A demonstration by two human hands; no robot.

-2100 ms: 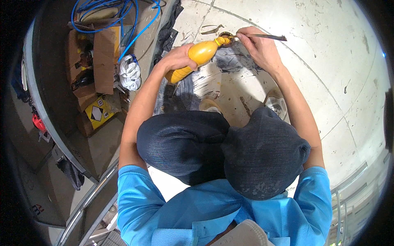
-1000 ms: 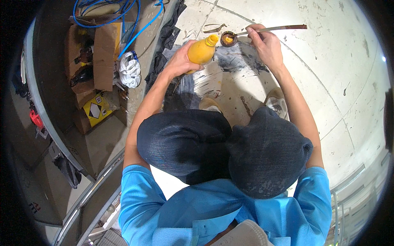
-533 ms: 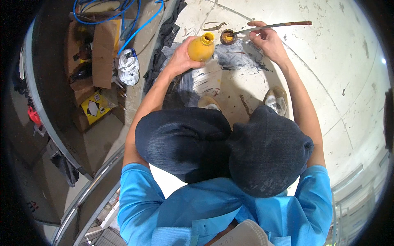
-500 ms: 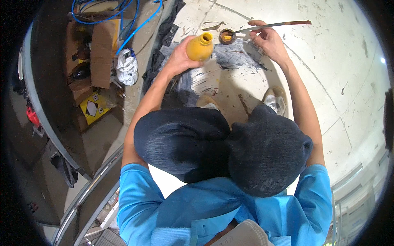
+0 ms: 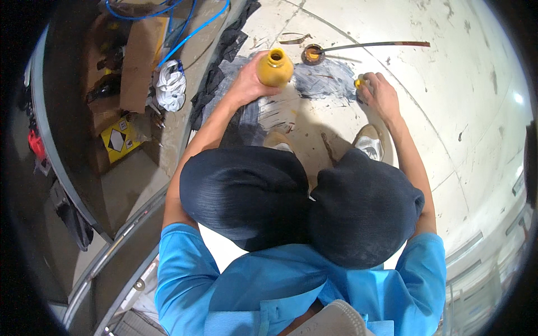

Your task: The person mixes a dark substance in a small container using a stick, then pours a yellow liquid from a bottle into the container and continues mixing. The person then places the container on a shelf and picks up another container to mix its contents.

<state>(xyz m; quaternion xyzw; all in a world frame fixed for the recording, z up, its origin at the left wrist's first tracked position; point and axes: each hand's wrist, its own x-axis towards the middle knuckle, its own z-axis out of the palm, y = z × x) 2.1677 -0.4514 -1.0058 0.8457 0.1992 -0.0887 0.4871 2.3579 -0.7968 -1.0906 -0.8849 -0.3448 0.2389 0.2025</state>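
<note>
My left hand [image 5: 246, 82] is wrapped round a yellow bottle [image 5: 276, 74], whose uncapped mouth points up and away from me. To the right, my right hand [image 5: 383, 97] pinches a small yellow cap [image 5: 358, 83] at its fingertips, just above the floor. Beyond and between the hands stands a small dark round pot [image 5: 310, 60] with yellowish-brown stuff inside. A long thin stick [image 5: 372, 44] rests with one end in the pot and reaches out to the right, its far end stained dark brown.
Grey and dark paint smears [image 5: 325, 79] cover the pale floor [image 5: 443, 106] around the pot. My shoes are close behind them. At left are an open cardboard box [image 5: 137, 73], a crumpled white bag [image 5: 170, 85], blue hose [image 5: 196, 32] and a curved metal rail [image 5: 120, 241].
My right hand has come away from the stick and drawn nearer to me; a yellow cap now shows in its fingers. The left hand still holds the bottle, now tipped slightly differently.
</note>
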